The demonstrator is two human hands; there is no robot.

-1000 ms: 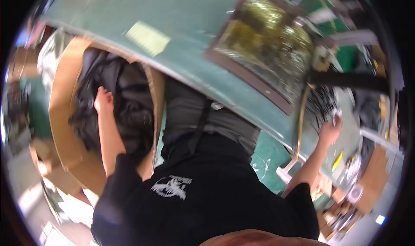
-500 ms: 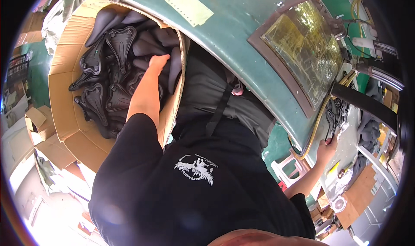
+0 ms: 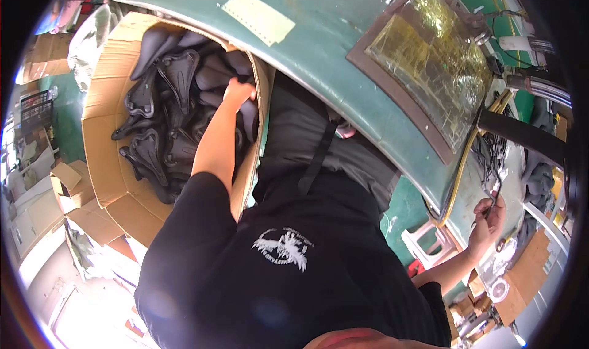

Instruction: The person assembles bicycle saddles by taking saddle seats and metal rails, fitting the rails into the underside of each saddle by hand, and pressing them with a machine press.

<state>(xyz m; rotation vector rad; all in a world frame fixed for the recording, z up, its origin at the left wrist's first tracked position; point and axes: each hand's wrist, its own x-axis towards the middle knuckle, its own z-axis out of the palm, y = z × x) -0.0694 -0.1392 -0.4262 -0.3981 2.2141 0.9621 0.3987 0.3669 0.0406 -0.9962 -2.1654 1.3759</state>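
My left hand [image 3: 237,92] reaches into a large open cardboard box [image 3: 97,113] at my left. The box holds several black bicycle saddles [image 3: 175,73], and my fingers curl over the edge of one of them near the box's right wall. Far out to my right, my right hand [image 3: 488,222] is at the edge of a cluttered bench. It pinches a thin dark metal piece [image 3: 494,197] that sticks up from the fingers. My black shirt and grey trousers fill the middle of the view.
A green table [image 3: 331,30] curves across the top, bearing a pale label and a brown-framed yellowish panel [image 3: 429,48]. A white plastic stool [image 3: 429,245] stands by my right leg. Small cardboard boxes [image 3: 70,186] lie on the floor at left.
My left hand has gone deeper into the box and closed on a saddle. My right hand stays out at the bench, holding the thin piece.
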